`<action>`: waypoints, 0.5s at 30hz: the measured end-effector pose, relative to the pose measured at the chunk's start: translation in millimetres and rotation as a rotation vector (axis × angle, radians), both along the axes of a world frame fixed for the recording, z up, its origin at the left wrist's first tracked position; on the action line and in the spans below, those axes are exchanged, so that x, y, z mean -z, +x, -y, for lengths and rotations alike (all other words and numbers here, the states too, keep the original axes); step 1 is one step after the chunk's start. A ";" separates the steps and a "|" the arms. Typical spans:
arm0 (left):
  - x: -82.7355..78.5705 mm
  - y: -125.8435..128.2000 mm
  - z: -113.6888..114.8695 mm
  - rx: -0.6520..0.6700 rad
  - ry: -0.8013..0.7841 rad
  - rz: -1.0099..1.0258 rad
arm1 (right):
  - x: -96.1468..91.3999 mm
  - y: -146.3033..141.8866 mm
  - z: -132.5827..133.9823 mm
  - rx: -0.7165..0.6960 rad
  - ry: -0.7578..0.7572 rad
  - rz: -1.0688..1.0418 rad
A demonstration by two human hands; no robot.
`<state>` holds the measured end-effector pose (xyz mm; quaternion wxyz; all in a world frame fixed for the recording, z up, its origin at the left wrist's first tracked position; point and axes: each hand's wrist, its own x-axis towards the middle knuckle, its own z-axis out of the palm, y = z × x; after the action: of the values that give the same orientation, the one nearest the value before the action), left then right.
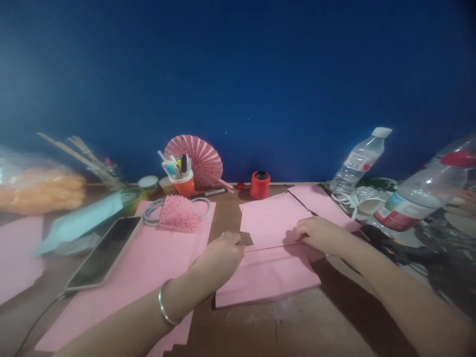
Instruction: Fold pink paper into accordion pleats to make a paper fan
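A pink paper sheet [267, 277] lies folded or stacked in front of me, with more pink paper [273, 218] just beyond it. My left hand [226, 255], with a ring and a silver bangle, is closed in a pinch at the left end of the paper's far edge. At the other end of that edge, my right hand [316, 233] pinches too, its fingertips bent down onto the paper. A thin line runs between the two hands; whether it is a crease or a paper edge I cannot tell. The fingertips are partly hidden.
A phone [106, 253] rests on large pink paper at left, near tape rolls and a small dotted pink fan [179, 214]. Behind are a cup of pens [182, 183], a larger pleated fan [197, 158] and a red spool [260, 185]. Plastic bottles [409, 203] and clutter crowd the right.
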<state>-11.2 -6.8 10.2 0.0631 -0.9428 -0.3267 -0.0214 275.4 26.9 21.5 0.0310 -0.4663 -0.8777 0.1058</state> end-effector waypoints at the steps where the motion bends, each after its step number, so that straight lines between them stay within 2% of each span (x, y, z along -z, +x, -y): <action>1: -0.2 0.3 0.7 0.017 0.035 -0.047 | -1.3 -3.1 2.0 -0.005 0.037 0.006; 4: -2.8 2.8 4.5 0.025 0.071 -0.115 | -9.7 -18.2 12.6 -0.010 0.206 -0.072; 8: -6.3 6.5 10.9 -0.079 0.031 -0.074 | -19.4 -38.4 27.6 0.103 0.419 -0.199; 10: -4.6 7.9 15.1 -0.115 0.026 -0.085 | -14.1 -45.8 30.3 0.031 0.392 -0.241; 12: 0.3 9.0 20.5 -0.158 0.031 -0.119 | -1.1 -51.4 28.8 -0.098 0.284 -0.254; 15: 9.7 9.3 29.8 -0.278 0.046 -0.166 | 20.8 -54.9 21.6 -0.160 0.171 -0.314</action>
<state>-1.9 -36.7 0.5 0.1136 -0.8853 -0.4472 0.0579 220.5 5.3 0.6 0.1985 -0.3687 -0.9021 0.1041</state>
